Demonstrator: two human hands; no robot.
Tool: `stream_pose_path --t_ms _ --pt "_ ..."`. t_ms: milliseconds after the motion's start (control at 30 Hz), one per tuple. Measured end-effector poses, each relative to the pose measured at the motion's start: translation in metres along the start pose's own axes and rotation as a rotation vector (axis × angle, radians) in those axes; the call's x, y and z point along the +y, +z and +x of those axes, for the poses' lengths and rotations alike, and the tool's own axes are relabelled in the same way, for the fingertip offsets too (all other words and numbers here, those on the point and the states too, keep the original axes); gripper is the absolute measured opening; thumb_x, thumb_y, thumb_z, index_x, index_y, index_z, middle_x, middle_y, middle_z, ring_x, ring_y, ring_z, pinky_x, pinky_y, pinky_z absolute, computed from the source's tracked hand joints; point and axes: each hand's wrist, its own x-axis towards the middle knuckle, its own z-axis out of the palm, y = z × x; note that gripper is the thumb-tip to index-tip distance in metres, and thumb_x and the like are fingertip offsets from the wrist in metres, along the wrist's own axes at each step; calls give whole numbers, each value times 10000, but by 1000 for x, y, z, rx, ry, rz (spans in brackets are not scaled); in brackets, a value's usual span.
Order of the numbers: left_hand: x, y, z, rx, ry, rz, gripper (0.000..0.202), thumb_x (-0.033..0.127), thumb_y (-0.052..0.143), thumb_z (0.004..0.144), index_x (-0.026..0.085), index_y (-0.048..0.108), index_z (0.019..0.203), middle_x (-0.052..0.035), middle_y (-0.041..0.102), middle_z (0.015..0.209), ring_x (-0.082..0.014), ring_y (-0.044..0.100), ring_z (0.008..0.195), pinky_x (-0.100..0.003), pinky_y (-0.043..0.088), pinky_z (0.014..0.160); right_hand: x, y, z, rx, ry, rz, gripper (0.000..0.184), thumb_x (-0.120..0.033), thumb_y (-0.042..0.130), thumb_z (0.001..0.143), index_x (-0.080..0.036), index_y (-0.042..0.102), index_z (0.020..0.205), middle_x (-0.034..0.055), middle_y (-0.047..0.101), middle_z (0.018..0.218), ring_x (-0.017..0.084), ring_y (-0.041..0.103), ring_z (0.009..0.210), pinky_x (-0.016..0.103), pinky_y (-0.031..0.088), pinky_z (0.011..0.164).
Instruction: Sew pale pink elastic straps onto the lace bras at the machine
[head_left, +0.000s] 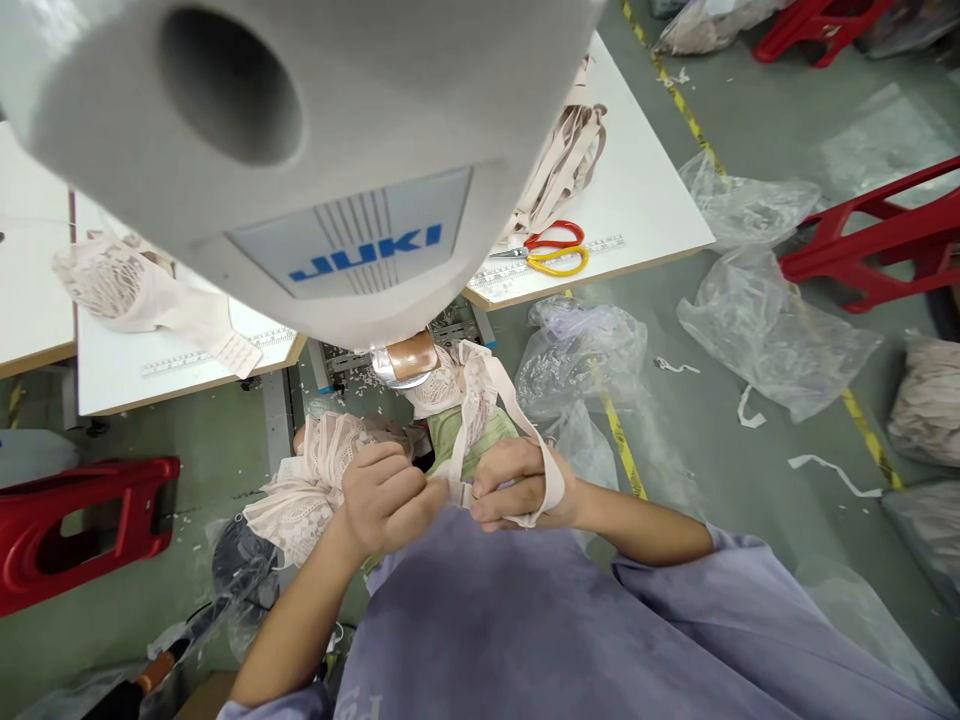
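A pale pink lace garment [319, 470] hangs from under the head of a grey JUKI sewing machine [300, 150] down to my lap. My left hand [386, 495] is closed on the lace and a strap end near my chest. My right hand [517, 485] pinches the same strap end, and a pink elastic strap [551, 470] loops over its back and wrist. Both hands nearly touch at the middle. The machine's needle area is hidden behind the machine head.
White tables [645, 190] stand beyond the machine, with red and yellow scissors [551, 252], more pink straps [562, 150] and a lace piece [127, 285] at left. Clear plastic bags [765, 330] litter the green floor at right. Red stools [82, 525] stand left and right.
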Motion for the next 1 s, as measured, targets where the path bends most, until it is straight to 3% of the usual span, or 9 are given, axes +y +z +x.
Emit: stream_pose_path --t_ms 200,300,367,433,500,567,733,900,1000 --pt "0 4 -4 10 -58 -46 108 115 532 913 214 574 903 55 524 526 -124 457 474 -292 449 577 -2 2 -3 20 7 -16 166 -257 685 911 -251 704 1076 1 686 826 110 707 712 208 597 726" --pt "1 6 -11 -9 -215 -48 94 187 545 933 206 628 973 39 574 561 -122 502 496 -282 441 590 7 -7 -11 -94 77 -44 193 -314 687 912 -265 709 1098 18 724 919 125 722 795 227 594 771" --pt "3 7 -19 -80 -535 -147 153 264 545 950 200 684 944 16 610 597 -125 542 531 -266 415 561 28 -22 -20 -246 243 -98 216 -357 682 908 -262 725 1097 37 744 989 155 722 864 261 583 793" --pt "6 10 -29 -117 -1012 -412 302 391 538 962 189 697 803 7 603 590 -127 537 523 -251 371 501 63 -42 -34 -374 502 -199 221 -360 641 920 -249 741 1083 50 753 994 179 711 868 292 563 795" --pt "9 15 -40 -25 -1455 -755 418 541 602 902 177 667 708 12 580 572 -117 506 488 -239 350 466 109 -61 -50 -394 742 -382 262 -311 583 924 -219 728 1122 83 741 1021 202 692 860 333 544 828" --pt "11 21 -50 157 -1702 -1005 431 590 740 770 168 673 714 13 603 594 -111 517 491 -237 394 486 157 -72 -67 -431 845 -496 455 -192 557 858 -159 623 1307 158 635 1296 269 614 1139 405 467 1017" --pt "17 25 -53 348 -1777 -1252 379 437 884 649 169 756 885 -21 730 738 -151 655 634 -261 516 634 228 -73 -99 -534 995 -428 569 -75 593 695 -65 602 1264 222 600 1328 301 547 1225 398 387 1089" --pt "21 23 -49 372 -1737 -1301 312 377 870 691 171 763 899 -29 759 807 -137 665 666 -237 512 647 234 -82 -105 -420 1178 -437 601 -185 642 730 -63 527 1308 182 671 1172 236 627 944 319 482 843" --pt "22 22 -51 358 -1711 -1245 294 377 862 705 171 757 885 -15 745 780 -122 645 652 -220 493 629 221 -99 -102 -342 1268 -413 406 -419 674 775 -99 654 1024 108 707 910 209 609 787 285 458 727"
